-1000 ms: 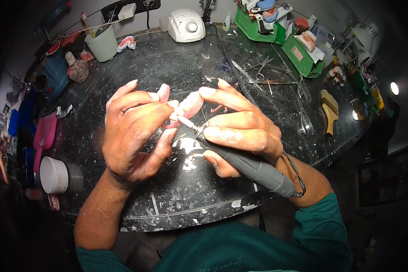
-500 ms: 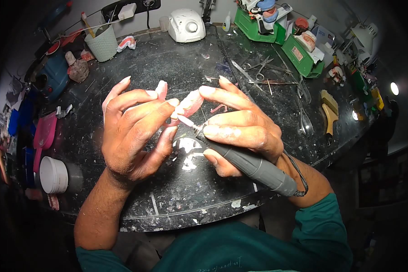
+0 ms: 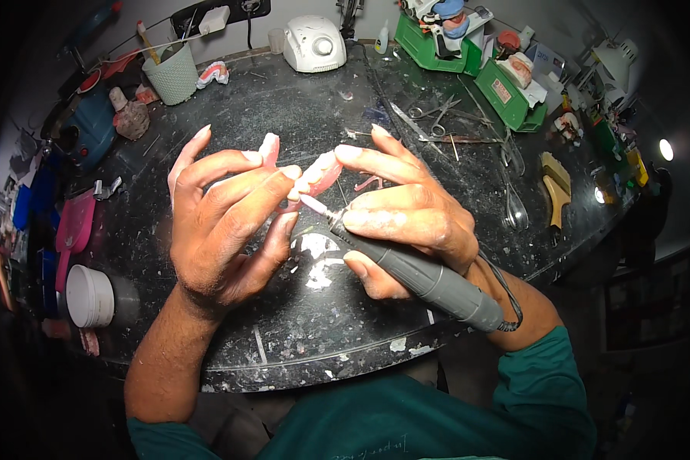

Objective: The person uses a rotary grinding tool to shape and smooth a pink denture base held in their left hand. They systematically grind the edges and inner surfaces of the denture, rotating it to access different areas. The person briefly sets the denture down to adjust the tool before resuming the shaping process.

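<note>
Between the fingertips of my left hand is a pink denture with pale teeth, held up above the bench. My left thumb and fingers close on its near side, and one end of it sticks up past the fingers. My right hand grips a dark grey rotary handpiece, slanting up to the left. Its pale, pointed grinding bit meets, or nearly meets, the denture's near edge. My right index fingertip rests against the denture's far right end. A cord leaves the handpiece beside my right wrist.
A white control box stands at the back. Green bins hold dental models at the back right. Scissors and a brush lie to the right. On the left are a white tub, a pink dustpan and a woven cup.
Very little differs. My left hand and the denture have shifted slightly, and the handpiece stays at the denture's near edge.
</note>
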A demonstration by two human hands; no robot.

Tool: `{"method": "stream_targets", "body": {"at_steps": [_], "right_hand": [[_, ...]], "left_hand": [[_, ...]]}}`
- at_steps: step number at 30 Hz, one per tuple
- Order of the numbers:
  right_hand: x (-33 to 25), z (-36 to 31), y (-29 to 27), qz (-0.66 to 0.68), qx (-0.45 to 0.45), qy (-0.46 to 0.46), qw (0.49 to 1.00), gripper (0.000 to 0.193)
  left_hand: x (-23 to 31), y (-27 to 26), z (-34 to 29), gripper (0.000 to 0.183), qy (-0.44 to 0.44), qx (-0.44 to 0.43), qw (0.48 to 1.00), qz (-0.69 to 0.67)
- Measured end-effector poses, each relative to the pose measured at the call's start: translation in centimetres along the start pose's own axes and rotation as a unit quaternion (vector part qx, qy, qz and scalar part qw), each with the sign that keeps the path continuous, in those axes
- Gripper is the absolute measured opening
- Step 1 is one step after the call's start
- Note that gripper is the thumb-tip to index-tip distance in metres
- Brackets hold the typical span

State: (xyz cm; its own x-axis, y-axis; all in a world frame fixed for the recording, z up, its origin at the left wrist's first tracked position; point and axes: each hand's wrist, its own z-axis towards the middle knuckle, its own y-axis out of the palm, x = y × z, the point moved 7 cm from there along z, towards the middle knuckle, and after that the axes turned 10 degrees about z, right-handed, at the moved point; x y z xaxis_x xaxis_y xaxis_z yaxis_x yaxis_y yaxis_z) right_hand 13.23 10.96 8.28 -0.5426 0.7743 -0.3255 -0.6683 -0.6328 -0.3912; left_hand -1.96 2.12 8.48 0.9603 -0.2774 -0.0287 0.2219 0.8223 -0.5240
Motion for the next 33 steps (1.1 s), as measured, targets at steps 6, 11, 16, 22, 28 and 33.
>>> {"method": "stream_targets", "body": {"at_steps": [6, 11, 16, 22, 28, 33], "right_hand": [[0.18, -0.07, -0.05, 0.002, 0.015, -0.012, 1.000, 0.046], [0.01, -0.06, -0.03, 0.001, 0.001, -0.008, 1.000, 0.046], [0.17, -0.14, -0.05, -0.003, 0.006, -0.009, 1.000, 0.045], [0.23, -0.27, -0.01, 0.013, 0.042, 0.003, 0.999, 0.051], [0.24, -0.19, -0.06, 0.006, 0.021, -0.010, 1.000, 0.047], [0.24, -0.21, 0.07, 0.004, 0.012, -0.020, 1.000, 0.045]], "left_hand": [[-0.22, 0.24, -0.06, 0.033, -0.019, -0.010, 0.999, -0.047], [-0.24, 0.32, -0.24, 0.032, -0.022, -0.014, 0.998, -0.055], [-0.38, 0.41, -0.29, 0.032, -0.022, -0.009, 0.998, -0.065], [-0.44, 0.41, -0.27, 0.031, -0.029, -0.012, 0.997, -0.076], [-0.48, 0.39, -0.30, 0.031, -0.034, -0.012, 0.996, -0.076], [-0.49, 0.39, -0.35, 0.032, -0.025, -0.006, 0.997, -0.072]]}}
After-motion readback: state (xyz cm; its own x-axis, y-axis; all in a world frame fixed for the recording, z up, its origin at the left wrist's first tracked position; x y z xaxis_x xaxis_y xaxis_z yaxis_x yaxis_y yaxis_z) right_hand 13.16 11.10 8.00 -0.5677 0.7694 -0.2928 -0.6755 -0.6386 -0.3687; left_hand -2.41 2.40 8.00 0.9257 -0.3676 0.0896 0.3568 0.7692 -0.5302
